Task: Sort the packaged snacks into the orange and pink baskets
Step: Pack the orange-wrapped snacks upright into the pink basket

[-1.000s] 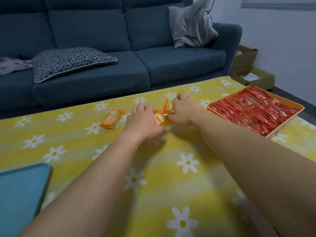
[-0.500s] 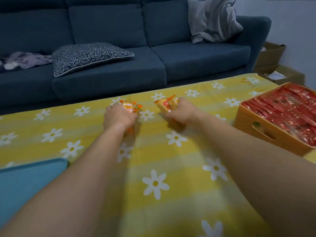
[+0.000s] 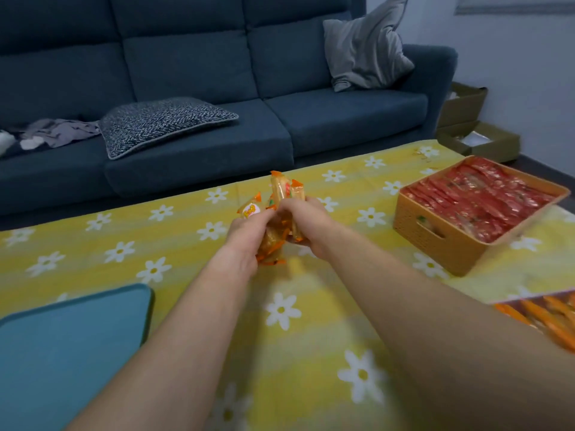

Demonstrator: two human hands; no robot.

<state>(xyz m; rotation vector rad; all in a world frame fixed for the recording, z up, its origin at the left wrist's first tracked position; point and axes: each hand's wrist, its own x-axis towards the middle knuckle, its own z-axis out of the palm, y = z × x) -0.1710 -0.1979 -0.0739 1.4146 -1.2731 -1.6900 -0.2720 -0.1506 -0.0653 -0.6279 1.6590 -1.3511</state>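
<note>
Both hands meet over the middle of the table (image 3: 186, 250), which is covered in a yellow daisy cloth. The left hand (image 3: 247, 233) and right hand (image 3: 306, 223) are curled together around a bunch of snack packets (image 3: 286, 189) in orange wrappers, held just above the cloth. To the right, well apart, the orange basket (image 3: 435, 244) is packed with red packets (image 3: 479, 200). The pink basket (image 3: 529, 298), holding orange packets (image 3: 550, 321), shows at the right edge. A blue tray (image 3: 71, 343) lies at the lower left.
</note>
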